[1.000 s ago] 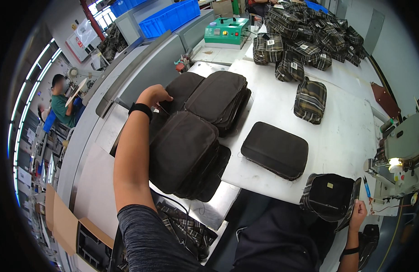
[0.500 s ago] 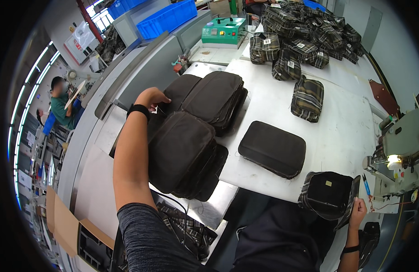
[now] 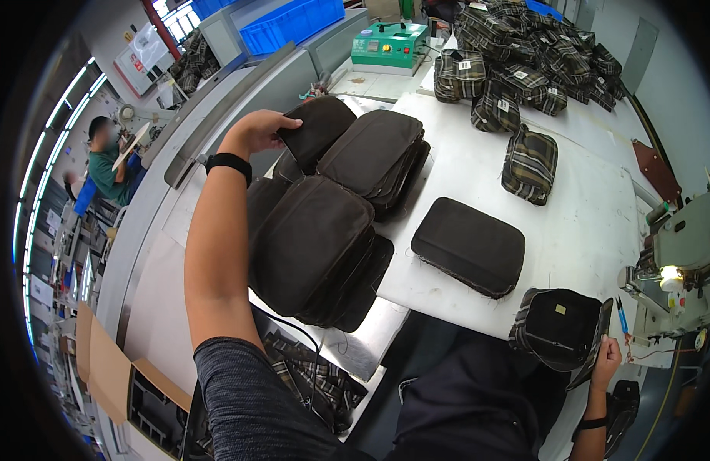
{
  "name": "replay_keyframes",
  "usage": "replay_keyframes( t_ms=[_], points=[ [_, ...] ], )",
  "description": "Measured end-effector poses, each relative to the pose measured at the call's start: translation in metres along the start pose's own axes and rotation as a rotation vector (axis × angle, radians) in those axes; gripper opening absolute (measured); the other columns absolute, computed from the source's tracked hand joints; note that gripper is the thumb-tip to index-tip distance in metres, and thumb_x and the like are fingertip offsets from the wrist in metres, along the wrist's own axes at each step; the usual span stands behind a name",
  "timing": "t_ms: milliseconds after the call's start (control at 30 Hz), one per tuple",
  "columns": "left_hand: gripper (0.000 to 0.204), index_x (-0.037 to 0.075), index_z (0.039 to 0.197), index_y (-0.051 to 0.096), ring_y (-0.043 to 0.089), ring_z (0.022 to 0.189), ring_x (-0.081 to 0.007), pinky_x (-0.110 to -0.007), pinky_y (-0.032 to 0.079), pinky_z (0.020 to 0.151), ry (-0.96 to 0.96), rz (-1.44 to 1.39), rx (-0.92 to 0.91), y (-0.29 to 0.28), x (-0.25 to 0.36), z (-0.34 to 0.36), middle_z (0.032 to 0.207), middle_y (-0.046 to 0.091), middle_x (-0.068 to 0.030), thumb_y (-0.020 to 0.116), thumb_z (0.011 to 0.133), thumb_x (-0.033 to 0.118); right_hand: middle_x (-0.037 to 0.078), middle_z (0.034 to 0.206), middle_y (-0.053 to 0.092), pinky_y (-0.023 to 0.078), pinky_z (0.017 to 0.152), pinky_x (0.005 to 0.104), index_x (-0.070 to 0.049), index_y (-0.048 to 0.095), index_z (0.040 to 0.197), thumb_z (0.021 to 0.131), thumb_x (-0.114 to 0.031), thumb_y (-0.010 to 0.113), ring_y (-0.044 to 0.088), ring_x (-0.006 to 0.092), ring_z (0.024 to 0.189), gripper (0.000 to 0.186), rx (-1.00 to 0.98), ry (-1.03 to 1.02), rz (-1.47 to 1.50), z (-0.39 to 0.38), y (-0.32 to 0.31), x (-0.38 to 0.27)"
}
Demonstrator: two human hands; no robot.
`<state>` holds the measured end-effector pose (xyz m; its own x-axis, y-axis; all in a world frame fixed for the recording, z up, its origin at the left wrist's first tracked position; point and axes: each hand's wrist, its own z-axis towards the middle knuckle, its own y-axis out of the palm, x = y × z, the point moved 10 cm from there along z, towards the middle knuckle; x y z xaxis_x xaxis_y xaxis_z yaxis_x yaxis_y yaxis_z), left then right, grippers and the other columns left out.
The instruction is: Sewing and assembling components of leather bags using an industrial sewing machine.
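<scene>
My left hand [image 3: 264, 132] pinches the near corner of a dark brown rounded fabric panel [image 3: 324, 129], which is tilted up off the pile. Two stacks of similar panels, the near stack [image 3: 312, 238] and the far stack [image 3: 372, 154], lie beside it with raw, thready edges. At the lower right, my right hand [image 3: 606, 359] grips the raised flap of an open plaid pouch [image 3: 556, 326]. Its dark inside and a small yellowish label face up. Between the hands a single dark panel [image 3: 468, 246] rests flat on the white table [image 3: 439, 146].
One plaid pouch [image 3: 530, 165] lies apart from a large heap of plaid pouches [image 3: 528, 50]. A green control box [image 3: 389, 48] stands at the back. A lit sewing machine [image 3: 681, 246] and blue-handled snips [image 3: 621, 315] are at right. Someone in green sits far left.
My left hand has lifted the dark panel's near edge from the pile and moved slightly up. My right hand still holds the pouch flap. The view has shifted a little.
</scene>
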<state>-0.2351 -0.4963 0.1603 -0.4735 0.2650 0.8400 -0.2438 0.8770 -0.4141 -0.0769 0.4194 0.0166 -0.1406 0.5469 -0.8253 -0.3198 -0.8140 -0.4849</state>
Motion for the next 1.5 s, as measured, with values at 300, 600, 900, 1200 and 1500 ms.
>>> replay_keyframes(
  t_ms=[300,600,900,1200,1500],
  points=[
    [0.063,-0.013,0.118,0.063,0.067,0.099,-0.0316,-0.042,0.058,0.077,-0.178,0.569,0.065,-0.001,-0.049,0.003,0.121,0.064,-0.0229,0.081,0.083,0.036,-0.009,0.068,0.037,0.022,0.054,0.0224,-0.005,0.051,0.077,0.104,-0.014,0.057,0.029,0.0005,0.062,0.030,-0.013,0.010,-0.026,0.000,-0.002,0.006],
    [0.075,-0.008,0.120,0.066,0.072,0.082,-0.0310,-0.040,0.058,0.070,-0.205,0.899,0.103,0.001,-0.036,0.007,0.107,0.069,-0.0239,0.083,0.076,0.050,-0.009,0.068,0.037,0.023,0.054,0.0222,-0.005,0.051,0.077,0.104,-0.013,0.057,0.030,0.0008,0.062,0.029,0.007,-0.001,-0.034,0.000,-0.002,0.003],
    [0.081,-0.008,0.124,0.064,0.072,0.081,-0.0323,-0.041,0.057,0.068,-0.255,0.868,0.116,-0.001,-0.042,-0.002,0.113,0.068,-0.0264,0.078,0.080,0.057,-0.008,0.068,0.040,0.024,0.054,0.0223,-0.003,0.054,0.078,0.103,-0.012,0.058,0.031,0.0010,0.062,0.027,0.032,0.021,-0.025,-0.001,-0.002,0.005],
    [0.052,-0.007,0.098,0.067,0.058,0.058,-0.0205,-0.032,0.054,0.049,-0.293,0.672,0.137,-0.001,-0.049,-0.002,0.081,0.056,-0.0106,0.083,0.081,0.040,-0.008,0.067,0.041,0.025,0.053,0.0228,-0.003,0.056,0.077,0.101,-0.013,0.062,0.034,0.0015,0.062,0.027,0.041,0.020,-0.058,-0.003,-0.001,-0.012],
    [0.051,-0.012,0.117,0.062,0.069,0.099,-0.0274,-0.039,0.057,0.081,-0.003,-0.029,0.177,-0.003,-0.004,-0.011,0.108,0.070,-0.0192,0.080,0.085,0.023,-0.007,0.068,0.046,0.028,0.055,0.0214,-0.002,0.057,0.079,0.103,-0.014,0.060,0.037,0.0010,0.063,0.026,0.029,0.020,-0.007,-0.004,0.000,-0.011]
  ],
)
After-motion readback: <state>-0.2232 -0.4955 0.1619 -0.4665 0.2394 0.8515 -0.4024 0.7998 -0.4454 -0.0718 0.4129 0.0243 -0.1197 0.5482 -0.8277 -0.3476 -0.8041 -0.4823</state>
